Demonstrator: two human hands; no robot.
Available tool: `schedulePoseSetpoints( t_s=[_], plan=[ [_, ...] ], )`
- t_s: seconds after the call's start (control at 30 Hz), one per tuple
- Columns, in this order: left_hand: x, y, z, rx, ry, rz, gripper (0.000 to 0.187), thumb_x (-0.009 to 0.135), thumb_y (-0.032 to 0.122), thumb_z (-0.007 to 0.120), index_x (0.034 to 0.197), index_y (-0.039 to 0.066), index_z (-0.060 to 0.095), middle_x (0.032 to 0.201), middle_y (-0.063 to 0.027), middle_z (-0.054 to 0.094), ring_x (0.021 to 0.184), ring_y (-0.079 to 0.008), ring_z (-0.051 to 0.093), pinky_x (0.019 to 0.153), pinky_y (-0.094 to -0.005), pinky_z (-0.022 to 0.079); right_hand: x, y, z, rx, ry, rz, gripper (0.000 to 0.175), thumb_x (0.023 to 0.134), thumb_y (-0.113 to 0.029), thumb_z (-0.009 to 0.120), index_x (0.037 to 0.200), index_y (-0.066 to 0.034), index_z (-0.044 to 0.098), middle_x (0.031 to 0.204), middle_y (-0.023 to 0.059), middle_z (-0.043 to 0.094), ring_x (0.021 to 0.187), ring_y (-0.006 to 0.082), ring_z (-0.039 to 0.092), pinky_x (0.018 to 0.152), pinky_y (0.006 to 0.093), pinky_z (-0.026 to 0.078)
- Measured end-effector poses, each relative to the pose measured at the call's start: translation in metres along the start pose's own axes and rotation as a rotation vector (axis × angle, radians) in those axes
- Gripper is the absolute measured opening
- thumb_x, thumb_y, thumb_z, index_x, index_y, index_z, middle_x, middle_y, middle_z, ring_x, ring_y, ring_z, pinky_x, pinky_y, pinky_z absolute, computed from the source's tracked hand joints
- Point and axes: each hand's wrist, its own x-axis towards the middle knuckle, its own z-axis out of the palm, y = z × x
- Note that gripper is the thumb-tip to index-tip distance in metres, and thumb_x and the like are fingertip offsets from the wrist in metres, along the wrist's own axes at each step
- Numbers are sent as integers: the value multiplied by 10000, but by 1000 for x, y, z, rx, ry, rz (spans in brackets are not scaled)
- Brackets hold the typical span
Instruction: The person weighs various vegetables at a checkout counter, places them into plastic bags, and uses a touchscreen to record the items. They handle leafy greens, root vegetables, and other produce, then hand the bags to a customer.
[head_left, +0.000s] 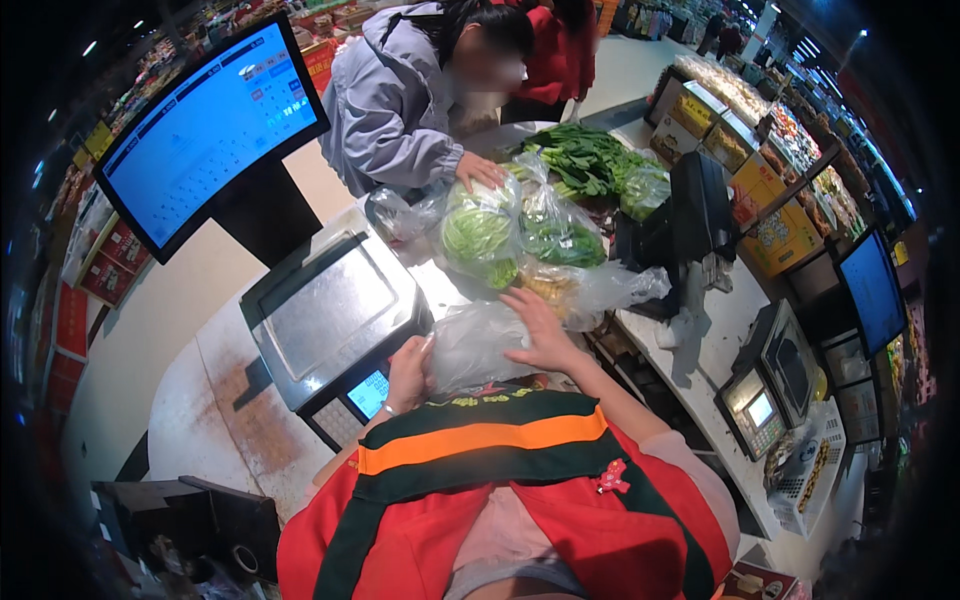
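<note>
My left hand (411, 373) grips the left side of a clear plastic bag (476, 341) just in front of my body. Over the bag's right side lies my right hand (544, 334), its fingers spread, the fingertips near a bag of yellowish food (553, 288). Beyond them a round green cabbage (478, 234) sits in a clear bag, with another person's hand (480, 171) on top of it. To its right are bagged green vegetables (561, 234) and a pile of leafy greens (589, 159). Whether anything is inside the bag between my hands, I cannot tell.
A counter scale with a metal plate (330, 296) stands at my left, below a large screen (217, 135). A black device (697, 217) is at the right of the vegetables. Further right are a second scale (784, 367) and a white plastic basket (810, 469). A person in a grey jacket (390, 97) leans over the counter.
</note>
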Motion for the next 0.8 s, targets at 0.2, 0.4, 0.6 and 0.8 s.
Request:
schedulePoseSetpoints(
  t_s=[0.2, 0.4, 0.6, 0.8],
  plan=[
    [1, -6, 2, 203, -162, 39, 174, 864, 215, 624, 806, 84, 526, 563, 84, 360, 491, -11, 329, 440, -190, 230, 12, -8, 40, 30, -102, -18, 140, 788, -137, 618, 890, -40, 609, 1030, 101, 615, 1073, 244, 552, 920, 418, 395],
    [7, 4, -18, 1366, -184, 472, 194, 756, 215, 671, 900, 113, 590, 582, -37, 547, 550, -190, 560, 524, -324, 439, -6, 27, 2, 534, 253, 369, 149, 826, -65, 510, 947, -32, 590, 907, 45, 631, 790, 193, 599, 670, 293, 461],
    [28, 29, -37, 808, -95, 311, 239, 883, 275, 501, 889, 63, 611, 852, -96, 666, 735, -228, 627, 669, -366, 508, 4, 14, -44, 1179, 383, 523, 156, 883, -63, 518, 1013, -28, 595, 870, -19, 596, 749, 42, 522, 653, 189, 417],
    [25, 47, -40, -370, -246, -59, 268, 951, 309, 435, 1013, 60, 511, 797, -58, 599, 682, -141, 568, 561, -251, 446, 2, 9, -37, 886, -76, 542, 245, 857, -215, 602, 1018, -31, 592, 885, 35, 626, 765, 131, 579, 687, 271, 454]
  ],
)
